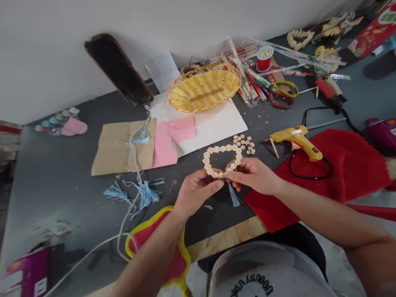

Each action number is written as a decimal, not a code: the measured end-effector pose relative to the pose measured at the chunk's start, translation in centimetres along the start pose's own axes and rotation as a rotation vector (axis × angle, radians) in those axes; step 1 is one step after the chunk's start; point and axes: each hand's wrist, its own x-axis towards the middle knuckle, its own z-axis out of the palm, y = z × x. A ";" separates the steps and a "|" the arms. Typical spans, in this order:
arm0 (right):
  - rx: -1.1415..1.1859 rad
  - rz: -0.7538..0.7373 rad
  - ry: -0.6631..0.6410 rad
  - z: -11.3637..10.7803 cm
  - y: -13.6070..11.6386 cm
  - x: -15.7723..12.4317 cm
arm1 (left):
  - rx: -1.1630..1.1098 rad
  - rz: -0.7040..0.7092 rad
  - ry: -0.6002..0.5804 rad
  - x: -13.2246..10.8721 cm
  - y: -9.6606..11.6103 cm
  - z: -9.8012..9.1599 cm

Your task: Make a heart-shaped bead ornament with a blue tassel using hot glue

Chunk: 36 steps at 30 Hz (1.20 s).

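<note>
A heart-shaped ring of small cream flower beads is held up over the dark table. My left hand pinches its lower point from the left. My right hand grips the same lower part from the right. A blue tassel hangs below the heart's point between the two hands. Several loose cream flower beads lie on the table just beyond the heart.
A yellow glue gun lies on red cloth at the right. A yellow woven basket sits on white paper, with pink paper and brown paper alongside. Blue tassels, scissors, a phone and sticks lie around.
</note>
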 end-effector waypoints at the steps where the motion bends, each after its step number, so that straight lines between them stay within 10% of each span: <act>1: 0.001 0.000 0.000 0.0 0.0 0.0 | -0.004 0.004 -0.006 0.0 0.0 0.1; 36: -0.019 -0.067 0.004 0.0 0.2 -0.4 | 0.063 0.062 0.038 -0.1 0.5 0.2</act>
